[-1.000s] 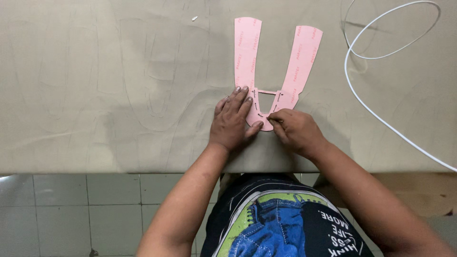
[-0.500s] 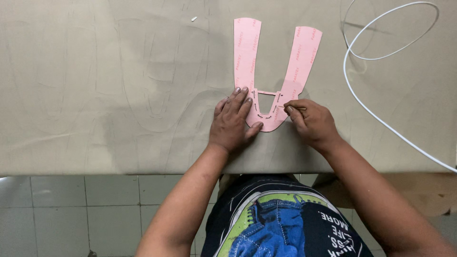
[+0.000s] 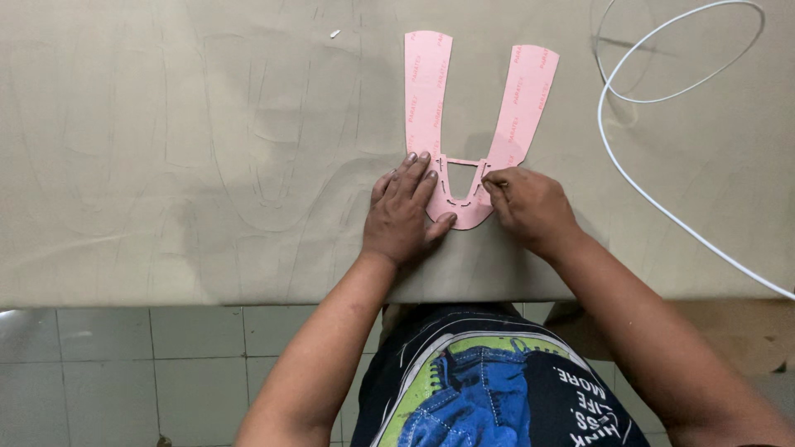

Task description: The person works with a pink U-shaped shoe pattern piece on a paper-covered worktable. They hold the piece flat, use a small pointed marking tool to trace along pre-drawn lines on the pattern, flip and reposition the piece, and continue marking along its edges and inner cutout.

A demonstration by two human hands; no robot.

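A pink U-shaped pattern piece (image 3: 431,91) lies flat on a beige sheet (image 3: 207,149) that covers the table. Its two long arms point away from me, and its rounded base with a cut-out window is nearest me. My left hand (image 3: 404,217) lies flat on the left side of the base with fingers spread, pressing it down. My right hand (image 3: 530,207) rests at the right side of the base. Its fingertips are pinched together against the pattern's edge, and I cannot see whether they hold anything.
A white cable (image 3: 654,91) loops over the sheet at the upper right and runs off to the right edge. Faint traced outlines mark the sheet to the left. A small white scrap (image 3: 334,34) lies near the top. The table's front edge is over a tiled floor (image 3: 124,364).
My right hand has slid from the bottom of the pattern's base up along its right side. My left hand and the pattern have stayed in place.
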